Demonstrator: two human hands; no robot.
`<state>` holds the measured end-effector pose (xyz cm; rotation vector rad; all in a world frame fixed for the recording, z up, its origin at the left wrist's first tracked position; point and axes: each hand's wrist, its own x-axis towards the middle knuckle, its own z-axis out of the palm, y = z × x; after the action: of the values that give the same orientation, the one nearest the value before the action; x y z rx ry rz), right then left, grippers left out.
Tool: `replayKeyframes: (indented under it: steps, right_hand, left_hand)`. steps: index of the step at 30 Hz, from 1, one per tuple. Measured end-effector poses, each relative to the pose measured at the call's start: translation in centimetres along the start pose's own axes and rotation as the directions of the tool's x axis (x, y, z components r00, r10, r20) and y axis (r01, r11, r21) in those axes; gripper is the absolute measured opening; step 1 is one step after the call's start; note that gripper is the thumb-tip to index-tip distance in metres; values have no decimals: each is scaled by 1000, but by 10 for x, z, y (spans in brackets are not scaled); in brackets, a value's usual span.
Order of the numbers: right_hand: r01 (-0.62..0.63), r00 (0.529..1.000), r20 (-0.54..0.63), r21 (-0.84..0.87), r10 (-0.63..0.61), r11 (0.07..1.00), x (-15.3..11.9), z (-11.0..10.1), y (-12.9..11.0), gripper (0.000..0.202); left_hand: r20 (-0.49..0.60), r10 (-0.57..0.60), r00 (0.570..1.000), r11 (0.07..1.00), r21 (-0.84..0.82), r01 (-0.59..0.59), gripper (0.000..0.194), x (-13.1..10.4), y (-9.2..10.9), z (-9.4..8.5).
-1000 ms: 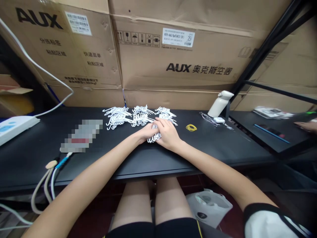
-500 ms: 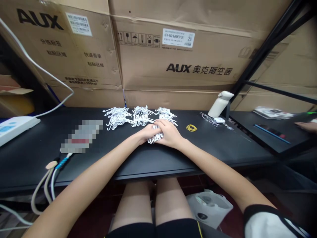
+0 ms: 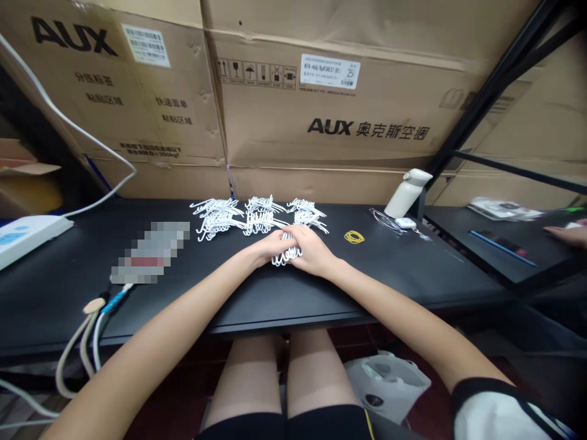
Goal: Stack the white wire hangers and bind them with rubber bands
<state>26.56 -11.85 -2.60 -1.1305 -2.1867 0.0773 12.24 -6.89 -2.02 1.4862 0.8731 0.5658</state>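
Grip: white hook bundle (image 3: 286,255) is clasped between left hand (image 3: 270,245) and right hand (image 3: 315,252), its curved ends left exposed.
Hook piles (image 3: 219,219): lined up just behind the hands.
Yellow bands (image 3: 354,236): laid to the right, before glasses (image 3: 387,221) and bottle (image 3: 407,194).
Counter (image 3: 293,299): black, backed by cardboard boxes (image 3: 367,171).

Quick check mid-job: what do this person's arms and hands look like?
The left hand and right hand are ungloved, with no watch or bracelet visible. The left arm is bare where visible; the right arm wears a short white sleeve with black trim.
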Motion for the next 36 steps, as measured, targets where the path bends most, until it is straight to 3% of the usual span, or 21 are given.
replayKeyframes:
  steps: [4,14,21,26,29,36]
  right_hand:
    - [47,999,4,-15,-47,999,2,-2,3,49]
    - [55,998,17,-9,-55,998,1,-10,2,78]
    - [-26,1000,-9,63,27,998,-3,-8,12,77]
    - [-36,999,13,82,35,996,-2,-11,13,75]
    - [-54,998,35,71,52,996,-2,-10,14,75]
    - [-174,982,88,66,168,983,-4,-13,16,90]
  left_hand:
    - [-3,9,1000,1000,28,-9,32,-2,3,2]
    - [-16,3,1000,997,73,-2,33,-4,8,-2]
    - [-8,-29,1000,994,107,30,34,-2,6,-17]
    - [-30,47,998,994,105,-43,37,0,4,-19]
    - [-16,32,999,993,114,-30,38,0,4,-19]
    - [-66,41,997,980,199,-27,30,-3,9,-18]
